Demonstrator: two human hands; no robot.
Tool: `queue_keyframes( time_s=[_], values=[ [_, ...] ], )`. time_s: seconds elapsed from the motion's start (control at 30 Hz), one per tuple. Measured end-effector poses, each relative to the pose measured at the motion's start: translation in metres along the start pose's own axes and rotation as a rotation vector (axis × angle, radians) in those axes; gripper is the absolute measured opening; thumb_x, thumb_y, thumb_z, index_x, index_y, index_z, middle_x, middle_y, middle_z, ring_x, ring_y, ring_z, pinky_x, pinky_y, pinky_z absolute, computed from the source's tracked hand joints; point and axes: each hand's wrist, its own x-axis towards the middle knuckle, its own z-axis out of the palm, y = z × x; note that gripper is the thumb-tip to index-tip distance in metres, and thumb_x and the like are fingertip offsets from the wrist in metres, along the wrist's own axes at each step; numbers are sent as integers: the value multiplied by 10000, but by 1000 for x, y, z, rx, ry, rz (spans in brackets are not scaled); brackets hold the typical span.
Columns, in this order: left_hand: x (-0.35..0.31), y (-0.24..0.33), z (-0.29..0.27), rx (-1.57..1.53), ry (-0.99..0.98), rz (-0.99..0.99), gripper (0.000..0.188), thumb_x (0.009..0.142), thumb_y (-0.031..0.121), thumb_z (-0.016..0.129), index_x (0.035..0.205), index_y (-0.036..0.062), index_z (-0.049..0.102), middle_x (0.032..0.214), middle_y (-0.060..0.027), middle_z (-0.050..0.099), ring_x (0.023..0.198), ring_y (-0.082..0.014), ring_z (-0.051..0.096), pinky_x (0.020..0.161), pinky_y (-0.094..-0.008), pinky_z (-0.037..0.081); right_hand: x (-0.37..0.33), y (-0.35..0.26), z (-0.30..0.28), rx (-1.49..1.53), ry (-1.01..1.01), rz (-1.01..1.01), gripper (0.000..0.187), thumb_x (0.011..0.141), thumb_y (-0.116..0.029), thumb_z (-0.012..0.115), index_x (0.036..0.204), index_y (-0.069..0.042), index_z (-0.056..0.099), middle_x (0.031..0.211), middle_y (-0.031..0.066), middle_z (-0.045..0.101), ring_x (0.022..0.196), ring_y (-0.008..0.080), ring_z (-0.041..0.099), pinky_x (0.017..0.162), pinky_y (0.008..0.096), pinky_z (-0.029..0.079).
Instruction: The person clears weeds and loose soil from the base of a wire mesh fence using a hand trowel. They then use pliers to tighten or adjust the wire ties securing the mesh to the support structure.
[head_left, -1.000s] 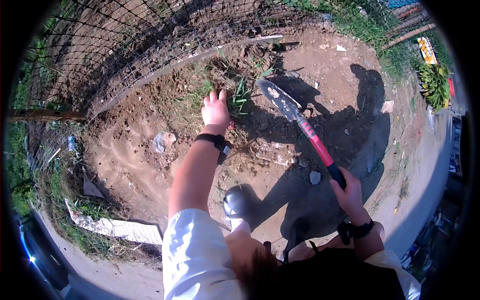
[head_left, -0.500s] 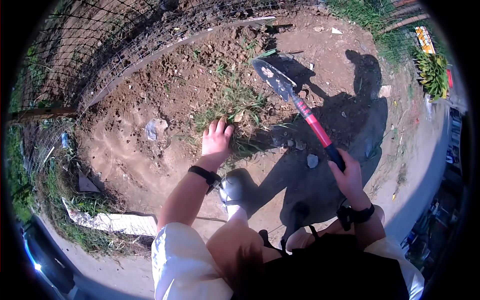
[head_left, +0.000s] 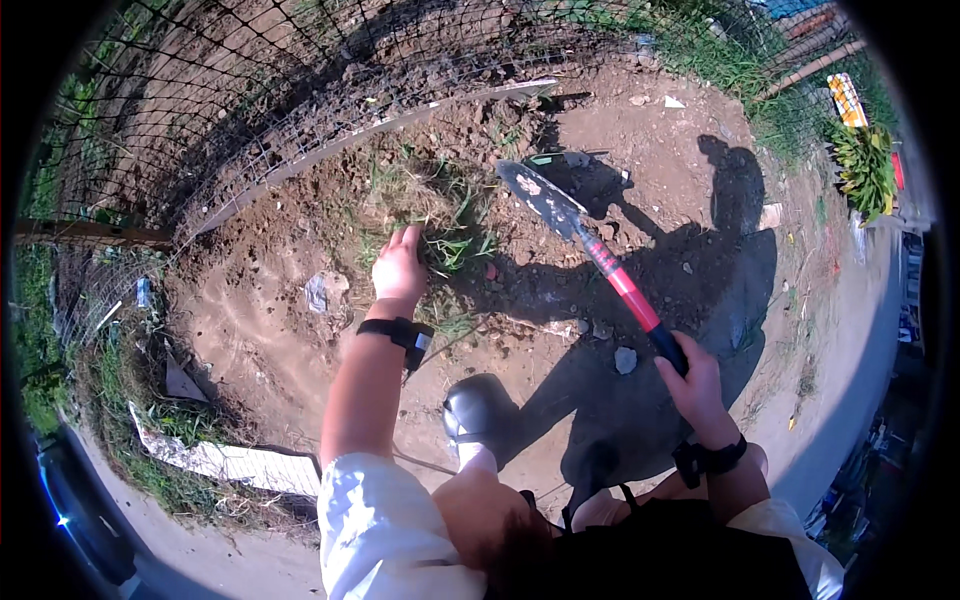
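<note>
Left hand (head_left: 399,268) placed at near edge of grass clump (head_left: 432,200), back up, fingers (head_left: 409,238) forward; grip can't be told. Right of clump, shovel (head_left: 628,287) gripped by right hand (head_left: 697,388).

White sleeves (head_left: 385,525) and black wrist straps (head_left: 716,459) are worn.
</note>
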Motion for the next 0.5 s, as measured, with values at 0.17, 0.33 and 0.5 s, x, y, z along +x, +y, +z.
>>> queue_keyframes(
  time_s=[0.17, 0.33, 0.5],
  values=[
    [-48, 13, -69, -387, 273, 37, 518, 681, -67, 584, 1179, 54, 509, 1034, -178, 615, 903, -347, 614, 778, -375, 494, 19, -12, -2, 46, -12, -44, 346, 787, -105, 645, 1089, 40, 561, 862, 202, 631, 770, 283, 643, 687, 322, 480],
    [-79, -114, -140, -199, 436, -260, 797, 738, 99, 706, 1394, 27, 259, 1333, -233, 418, 1229, -355, 422, 1010, -378, 355, 43, -52, 15, 409, -337, 26, 324, 815, -89, 632, 1110, 12, 548, 789, 56, 622, 680, 116, 595, 609, 248, 469],
    [-133, -128, -147, 341, 574, -527, 872, 760, 376, 692, 1419, 62, 215, 1444, -200, 280, 1316, -352, 305, 1052, -496, 265, 63, -88, 76, 564, -637, -49, 320, 899, -123, 543, 1181, 8, 465, 729, 2, 532, 598, 64, 533, 537, 215, 435]
  ],
)
